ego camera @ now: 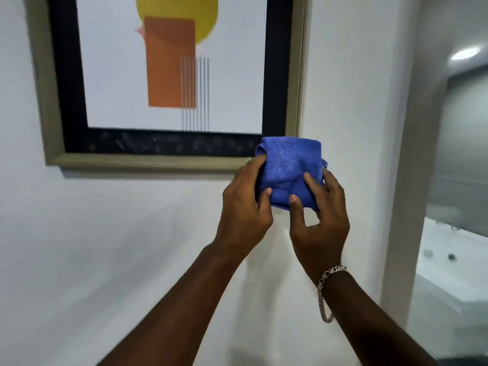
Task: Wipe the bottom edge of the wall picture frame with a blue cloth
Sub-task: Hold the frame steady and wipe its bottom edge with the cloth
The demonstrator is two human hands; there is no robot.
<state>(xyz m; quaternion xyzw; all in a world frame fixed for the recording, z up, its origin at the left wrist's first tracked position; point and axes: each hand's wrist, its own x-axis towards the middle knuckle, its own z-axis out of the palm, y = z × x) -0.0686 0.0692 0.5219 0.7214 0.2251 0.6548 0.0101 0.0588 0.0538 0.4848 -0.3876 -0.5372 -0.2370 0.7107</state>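
Note:
A picture frame (137,161) with a grey-gold moulding and black inner border hangs on the white wall; its print shows a yellow circle and an orange rectangle. A folded blue cloth (289,170) covers the frame's bottom right corner. My left hand (244,207) grips the cloth's left side, thumb on its front. My right hand (318,220) holds its right and lower side, with a silver chain bracelet on that wrist. Whether the cloth touches the frame cannot be told.
A white wall corner (406,154) runs vertically just right of the frame. Beyond it, a doorway opens onto a room with a white bathtub (449,265) and a ceiling light (466,52). Bare wall lies below the frame.

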